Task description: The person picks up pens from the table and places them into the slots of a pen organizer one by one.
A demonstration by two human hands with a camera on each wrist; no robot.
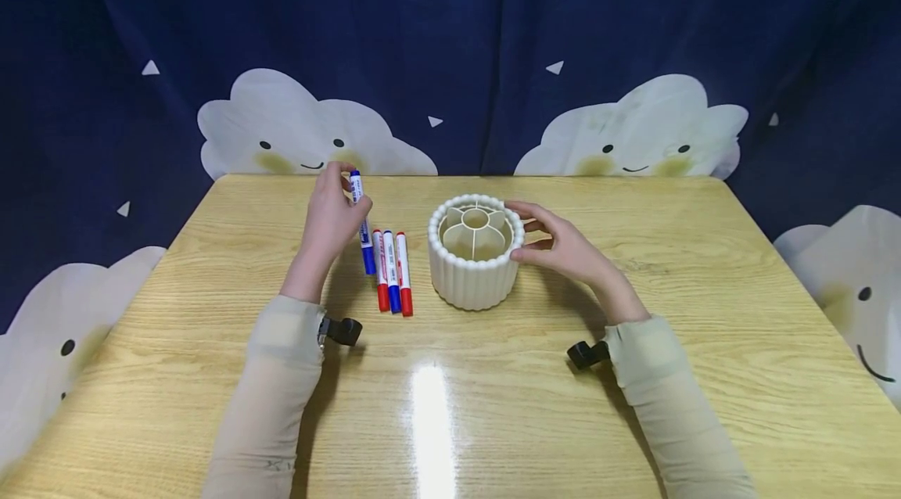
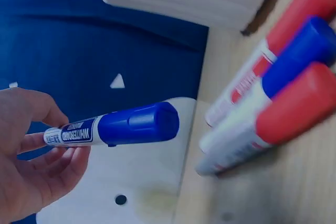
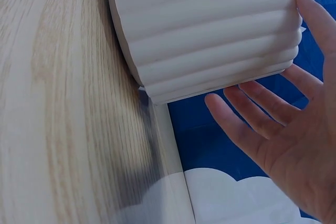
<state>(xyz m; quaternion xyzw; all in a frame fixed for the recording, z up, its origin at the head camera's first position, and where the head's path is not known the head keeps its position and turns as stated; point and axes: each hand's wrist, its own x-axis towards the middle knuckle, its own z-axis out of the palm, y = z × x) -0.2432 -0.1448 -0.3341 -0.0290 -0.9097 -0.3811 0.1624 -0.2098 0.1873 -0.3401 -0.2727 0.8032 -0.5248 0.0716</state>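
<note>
In the head view my left hand [image 1: 334, 210] pinches a blue-capped whiteboard marker [image 1: 366, 237], cap end down, over the table. The left wrist view shows the marker's blue cap [image 2: 142, 123] pointing away from the fingers. Beside it lie three more markers: a red one [image 1: 382, 272], a blue one [image 1: 391, 274] and another red one [image 1: 403, 272]. A white ribbed pen holder [image 1: 472, 285] with inner compartments stands upright to their right. My right hand [image 1: 563, 249] touches the holder's right rim with thumb and fingertip, its other fingers loosely extended below the rim.
The wooden table [image 1: 528, 405] ends at a dark blue curtain [image 1: 464, 37] with white clouds. A black wrist camera [image 1: 342, 331] sits on the left sleeve, and another black camera [image 1: 587, 354] on the right.
</note>
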